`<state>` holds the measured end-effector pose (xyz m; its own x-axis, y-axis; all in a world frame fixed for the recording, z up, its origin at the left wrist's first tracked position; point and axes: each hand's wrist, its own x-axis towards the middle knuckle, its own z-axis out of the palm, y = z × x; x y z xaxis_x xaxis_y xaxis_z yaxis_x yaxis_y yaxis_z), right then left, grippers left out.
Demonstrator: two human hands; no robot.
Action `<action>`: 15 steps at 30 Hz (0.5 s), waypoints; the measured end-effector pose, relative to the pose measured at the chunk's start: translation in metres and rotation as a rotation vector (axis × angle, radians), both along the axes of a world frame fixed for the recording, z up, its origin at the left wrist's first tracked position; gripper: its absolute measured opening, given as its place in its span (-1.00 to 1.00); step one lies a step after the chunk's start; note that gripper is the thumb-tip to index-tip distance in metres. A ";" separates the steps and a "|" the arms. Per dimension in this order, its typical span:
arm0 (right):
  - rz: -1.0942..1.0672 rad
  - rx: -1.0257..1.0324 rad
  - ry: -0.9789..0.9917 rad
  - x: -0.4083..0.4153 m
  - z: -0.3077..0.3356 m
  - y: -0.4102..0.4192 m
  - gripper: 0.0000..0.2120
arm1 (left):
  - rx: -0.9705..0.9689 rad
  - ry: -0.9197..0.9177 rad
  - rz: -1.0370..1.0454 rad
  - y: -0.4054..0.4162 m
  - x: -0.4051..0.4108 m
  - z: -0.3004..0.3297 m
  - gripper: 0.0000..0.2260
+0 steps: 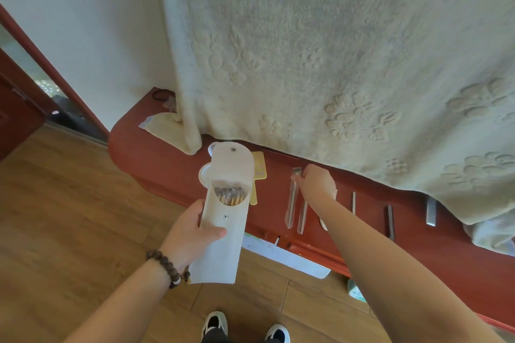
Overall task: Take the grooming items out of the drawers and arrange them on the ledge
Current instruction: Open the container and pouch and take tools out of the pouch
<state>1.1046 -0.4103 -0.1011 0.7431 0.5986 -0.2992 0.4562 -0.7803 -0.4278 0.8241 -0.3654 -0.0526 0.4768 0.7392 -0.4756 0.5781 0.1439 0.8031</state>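
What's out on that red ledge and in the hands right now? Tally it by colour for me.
Silver metal tools: 4
Dark metal tool: 1
Yellow item: 1
Pale pouch, held in the left hand: 1
Total: 7
A pale tip under the right arm is too hidden to count.

no readable text, labels or numbers

Soft daylight, even, no glare; wide-angle bends edges; slight blur on right hand (317,181).
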 end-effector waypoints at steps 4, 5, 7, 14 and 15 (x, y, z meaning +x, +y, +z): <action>-0.195 0.541 0.777 -0.028 0.053 0.017 -0.57 | -0.009 -0.036 -0.072 0.002 0.008 0.014 -0.65; -0.177 0.606 0.959 -0.034 0.065 0.020 -0.55 | -0.012 -0.048 -0.095 0.001 0.010 0.017 -0.62; -0.080 0.657 1.065 -0.040 0.083 0.022 -0.57 | -0.016 -0.065 -0.145 -0.001 0.012 0.021 -0.59; 0.040 0.794 0.855 -0.045 0.123 0.007 -0.88 | -0.047 -0.118 -0.101 -0.003 0.022 0.039 -0.71; 0.063 0.808 0.845 -0.049 0.128 0.003 -0.91 | -0.060 -0.141 -0.093 -0.002 0.024 0.044 -0.70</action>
<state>1.0559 -0.4073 0.0268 0.4525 0.8692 -0.1995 -0.1828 -0.1285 -0.9747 0.8479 -0.3670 -0.0088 0.6070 0.6613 -0.4408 0.4733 0.1448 0.8689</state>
